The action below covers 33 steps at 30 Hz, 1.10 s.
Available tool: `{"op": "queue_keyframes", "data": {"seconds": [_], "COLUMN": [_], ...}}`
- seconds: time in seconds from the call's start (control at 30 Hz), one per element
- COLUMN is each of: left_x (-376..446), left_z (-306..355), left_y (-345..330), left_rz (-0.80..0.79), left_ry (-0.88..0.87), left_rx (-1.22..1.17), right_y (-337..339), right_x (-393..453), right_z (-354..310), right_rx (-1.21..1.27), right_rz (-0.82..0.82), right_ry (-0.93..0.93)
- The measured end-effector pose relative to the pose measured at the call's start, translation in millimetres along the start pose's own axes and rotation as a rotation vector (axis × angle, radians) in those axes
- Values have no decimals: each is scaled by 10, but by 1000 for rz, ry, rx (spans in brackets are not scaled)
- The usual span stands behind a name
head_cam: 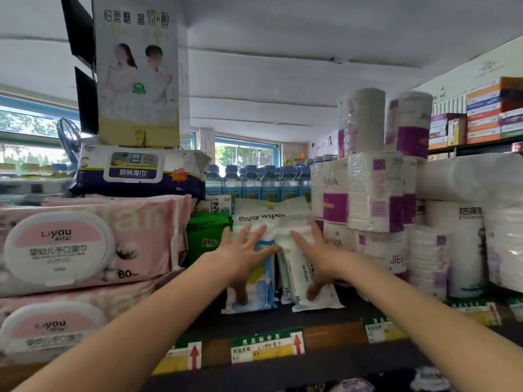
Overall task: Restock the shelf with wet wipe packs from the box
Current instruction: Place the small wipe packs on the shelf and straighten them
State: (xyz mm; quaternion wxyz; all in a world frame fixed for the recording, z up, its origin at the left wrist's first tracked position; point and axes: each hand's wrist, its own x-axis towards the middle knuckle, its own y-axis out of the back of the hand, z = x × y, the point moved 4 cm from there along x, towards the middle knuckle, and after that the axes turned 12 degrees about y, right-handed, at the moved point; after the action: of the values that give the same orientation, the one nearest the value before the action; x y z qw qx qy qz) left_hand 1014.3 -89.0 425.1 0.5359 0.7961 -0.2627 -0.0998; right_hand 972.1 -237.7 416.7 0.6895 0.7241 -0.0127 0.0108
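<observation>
Pressing wipe packs [294, 267] | shelf [283, 315] | both hands' fingers [254, 236] spread

Soft white plastic pack [271, 215]: "Baby wipes". Pink soft pack with round white lid [85, 244]: "LiYOU", "80". White-and-purple wrapped paper rolls [335, 193]: "ANYA". Lower white-and-purple roll pack [396, 257]: "JIEL". Dark blue wipe pack [138, 172]: "80".

My left hand [240, 250] covers the front of the blue wipe pack [263, 290], so I can't read its label. The price tags [266, 349] are too blurred to read, and the pink packs [85, 244] run past the left edge.
</observation>
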Motion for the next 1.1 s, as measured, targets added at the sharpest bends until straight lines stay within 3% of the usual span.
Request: {"op": "queue_keyframes", "data": {"seconds": [0.17,0.33,0.47,0.6,0.7,0.87,0.97,1.1], "left_x": [-89,-34,-5,-30,-47,-54,-53,-51], "left_z": [-43,-2,24,113,159,46,20,54], "left_y": [-25,-37,31,14,-10,-86,-113,-119], "left_rz": [17,130,163,164,199,165,131,244], "left_ry": [13,18,33,22,1,123,146,101], "left_rx": [-50,-204,-169,-80,-23,-172,-260,-278], "right_y": [10,4,-55,-43,61,58,-2,-87], "right_x": [94,13,9,41,76,145,166,170], "right_z": [-37,-13,18,75,44,-12,-14,10], "right_rx": [-38,-37,-97,-186,-384,-450,-451,-533], "right_rz": [-14,139,263,186,124,131,207,354], "right_ry": [29,106,129,137,158,220,210,206]}}
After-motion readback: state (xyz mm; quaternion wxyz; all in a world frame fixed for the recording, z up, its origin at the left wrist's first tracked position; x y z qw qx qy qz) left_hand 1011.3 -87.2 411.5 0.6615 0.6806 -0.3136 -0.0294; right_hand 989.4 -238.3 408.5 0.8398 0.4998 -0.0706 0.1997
